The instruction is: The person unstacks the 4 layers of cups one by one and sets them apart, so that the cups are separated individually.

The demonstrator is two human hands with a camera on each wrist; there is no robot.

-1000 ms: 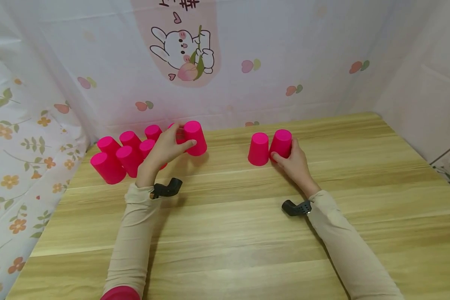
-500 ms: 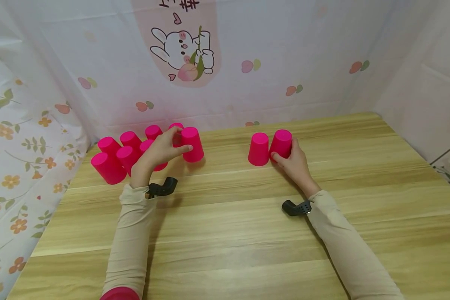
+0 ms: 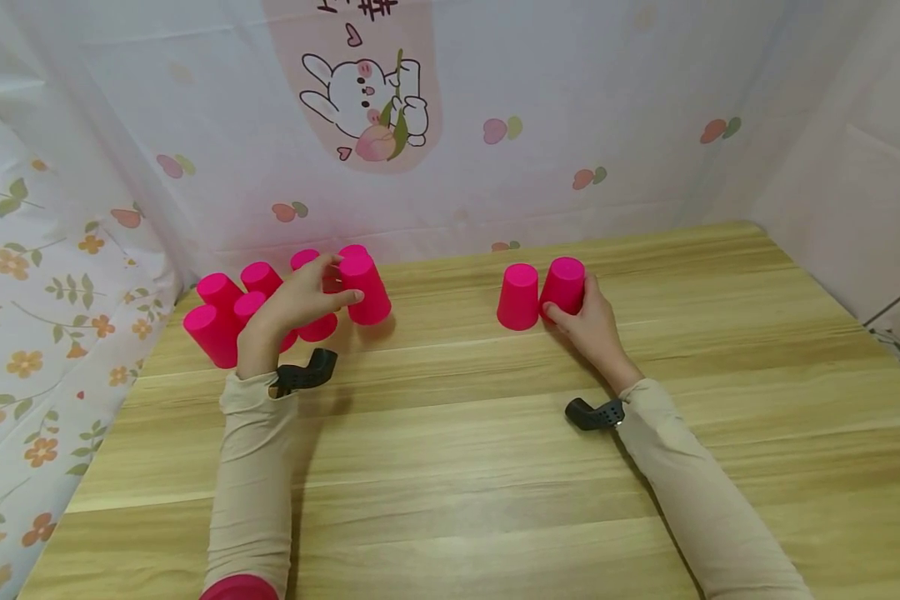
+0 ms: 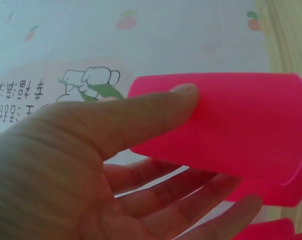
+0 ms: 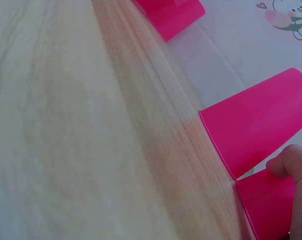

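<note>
Upside-down pink plastic cups stand on the wooden table. My left hand point(image 3: 288, 300) grips one pink cup point(image 3: 367, 296) at the right end of the left-hand group. In the left wrist view the thumb point(image 4: 161, 112) lies along this cup point(image 4: 236, 125), with the fingers on its far side. Whether its rim touches the table, I cannot tell. Over to the right, my right hand point(image 3: 592, 329) holds another pink cup point(image 3: 565, 282) by its side, thumb in front. Left of that stands a second cup point(image 3: 518, 298), close beside it; the right wrist view shows their rims meeting.
Several more pink cups point(image 3: 217, 337) stand in rows at the table's back left, partly hidden by my left hand. A printed cloth point(image 3: 540, 83) hangs behind the table point(image 3: 450, 467). Each wrist carries a black camera mount point(image 3: 307, 371).
My left hand has drawn the cup leftward and slightly nearer, closer to the group of cups. The right hand and its two cups have stayed in place.
</note>
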